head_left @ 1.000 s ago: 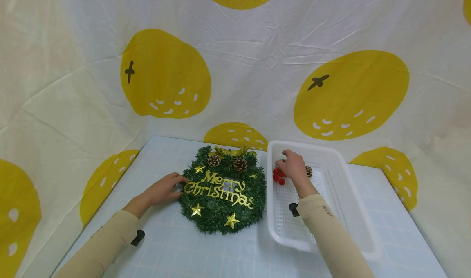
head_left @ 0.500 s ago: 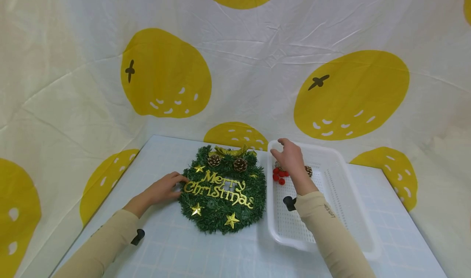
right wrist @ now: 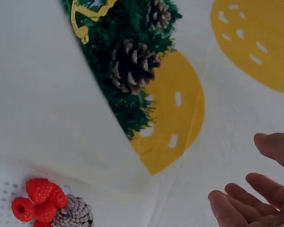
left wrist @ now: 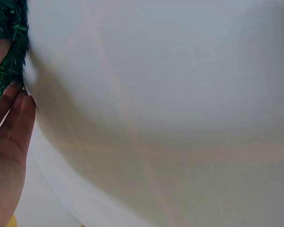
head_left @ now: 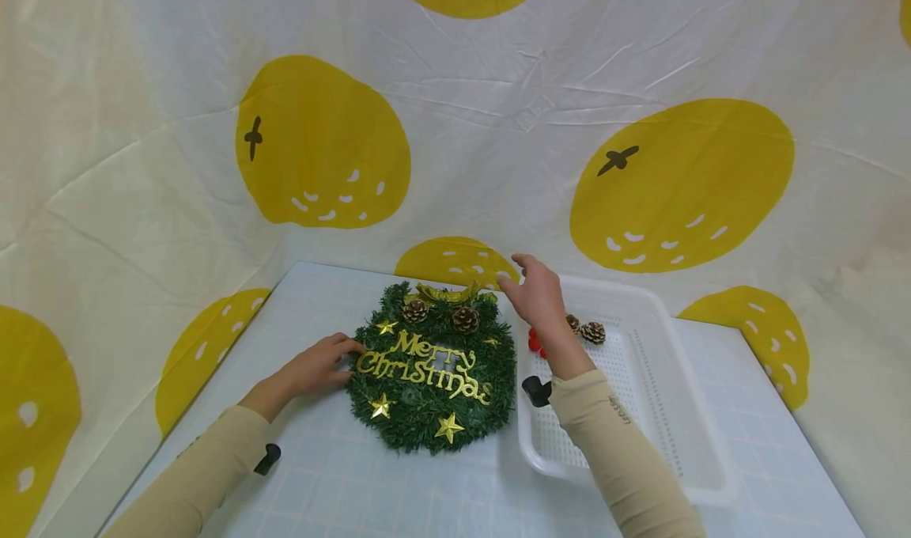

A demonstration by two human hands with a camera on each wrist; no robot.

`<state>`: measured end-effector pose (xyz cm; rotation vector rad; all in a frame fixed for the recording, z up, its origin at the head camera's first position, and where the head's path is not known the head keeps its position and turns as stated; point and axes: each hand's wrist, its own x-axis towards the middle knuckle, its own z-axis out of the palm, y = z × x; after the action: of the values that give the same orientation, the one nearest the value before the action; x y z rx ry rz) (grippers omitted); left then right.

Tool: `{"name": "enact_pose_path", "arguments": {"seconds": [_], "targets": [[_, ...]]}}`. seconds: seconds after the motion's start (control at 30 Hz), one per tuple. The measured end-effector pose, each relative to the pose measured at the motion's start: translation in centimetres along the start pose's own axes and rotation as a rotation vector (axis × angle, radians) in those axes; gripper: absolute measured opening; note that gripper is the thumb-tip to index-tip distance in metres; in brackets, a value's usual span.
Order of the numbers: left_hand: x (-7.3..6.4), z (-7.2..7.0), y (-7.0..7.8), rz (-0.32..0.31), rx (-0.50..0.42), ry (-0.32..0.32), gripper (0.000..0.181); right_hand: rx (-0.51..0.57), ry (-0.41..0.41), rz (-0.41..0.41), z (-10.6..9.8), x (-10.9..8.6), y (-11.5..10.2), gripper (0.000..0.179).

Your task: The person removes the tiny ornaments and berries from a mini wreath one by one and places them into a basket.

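A green tinsel wreath (head_left: 434, 419) lies on the table with gold "Merry Christmas" lettering (head_left: 420, 364), gold stars and two pine cones (head_left: 466, 320) near its top. My left hand (head_left: 318, 365) holds the wreath's left edge, and in the left wrist view the tinsel sits between its thumb and fingers. Over the left rim of the white basket (head_left: 701, 419), my right hand (head_left: 538, 297) is raised with fingers parted and nothing in it. Red raspberry-like berries (right wrist: 42, 201) and a greyish cone (right wrist: 75, 213) show low in the right wrist view.
More pine cones (head_left: 592, 332) lie inside the basket, which stands right of the wreath. A gold bow (head_left: 447, 293) tops the wreath. White cloth (head_left: 491, 95) printed with yellow fruit hangs behind and beside the pale table (head_left: 320, 475).
My right hand has lifted from the berries in the basket and moved up and left toward the wreath, its fingers parting. The left hand and wreath stay in place.
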<state>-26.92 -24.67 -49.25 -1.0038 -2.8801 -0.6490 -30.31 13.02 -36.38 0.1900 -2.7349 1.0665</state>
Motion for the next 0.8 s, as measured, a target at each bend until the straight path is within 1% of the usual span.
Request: {"name": "enact_pose_path", "arguments": {"seconds": [0.17, 0.23, 0.37, 0.5, 0.8], "targets": [[0.0, -0.1, 0.1, -0.020, -0.003, -0.010, 0.038, 0.056, -0.006, -0.008, 0.9, -0.1, -1.1, 0.052], [0.0, -0.1, 0.0, -0.036, -0.005, -0.018, 0.038, 0.066, -0.008, -0.006, 1.3, -0.2, -1.4, 0.052], [0.0, 0.0, 0.0, -0.045, -0.002, -0.022, 0.039, 0.079, -0.016, 0.004, 2.1, -0.4, -2.1, 0.053], [0.0, 0.0, -0.1, -0.046, -0.004, -0.018, 0.039, 0.086, -0.015, 0.004, 3.0, -0.6, -2.6, 0.052], [0.0, 0.2, -0.3, -0.038, 0.003, -0.012, 0.038, 0.070, -0.015, -0.031, 4.6, -1.0, -3.1, 0.052]]}}
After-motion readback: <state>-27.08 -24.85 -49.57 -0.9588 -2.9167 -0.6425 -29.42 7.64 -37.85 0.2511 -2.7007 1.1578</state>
